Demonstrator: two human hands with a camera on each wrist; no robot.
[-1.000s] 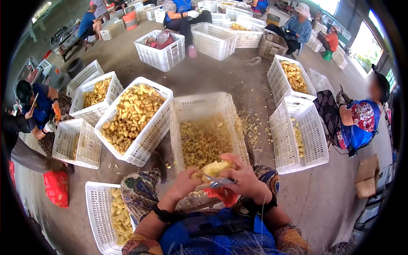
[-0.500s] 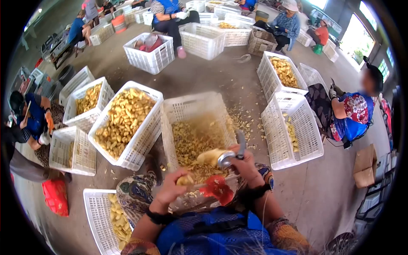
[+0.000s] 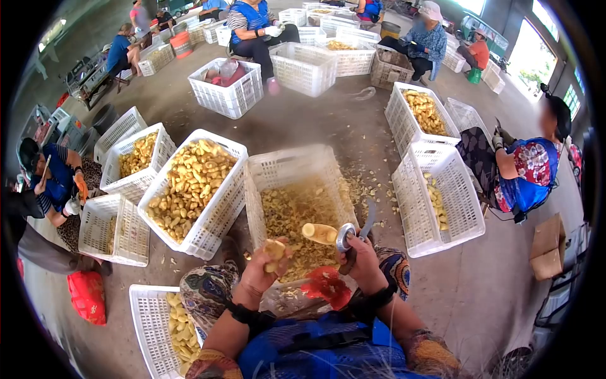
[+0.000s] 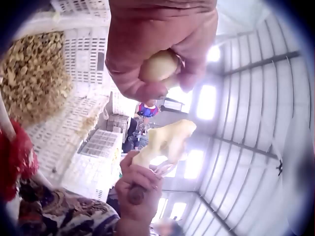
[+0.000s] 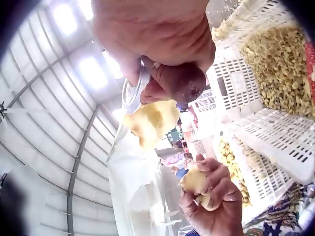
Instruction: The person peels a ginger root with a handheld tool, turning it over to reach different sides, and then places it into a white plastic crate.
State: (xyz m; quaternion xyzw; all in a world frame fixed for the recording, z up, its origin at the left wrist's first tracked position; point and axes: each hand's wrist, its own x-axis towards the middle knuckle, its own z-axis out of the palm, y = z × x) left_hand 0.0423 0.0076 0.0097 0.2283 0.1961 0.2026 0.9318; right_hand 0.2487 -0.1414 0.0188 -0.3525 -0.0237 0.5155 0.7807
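Observation:
My left hand [image 3: 262, 270] grips a chunk of ginger [image 3: 275, 250], which shows pale between thumb and fingers in the left wrist view. To its right, my right hand [image 3: 365, 261] grips the dark round handle [image 5: 189, 83] of a knife with a curved metal blade [image 3: 368, 216]. A larger peeled piece of ginger [image 3: 320, 233] is held in that hand too, against the shiny metal part [image 3: 345, 237], its cut end facing left. Both hands are apart, above a crate [image 3: 251, 183] of peelings and scraps. Red cloth or plastic [image 3: 326, 285] lies between the wrists.
A crate heaped with ginger [image 3: 189, 183] stands to the left, and a crate of peeled pieces [image 3: 142, 316] by the left knee. More white crates [image 3: 467, 208] stand at the right. Scraps [image 3: 372, 189] litter the floor. Several people sit around, one close at the right [image 3: 530, 170].
One second ago both hands met on ginger with the blade against it. They have since parted, each holding a piece. In the last half second the left hand has risen with its chunk.

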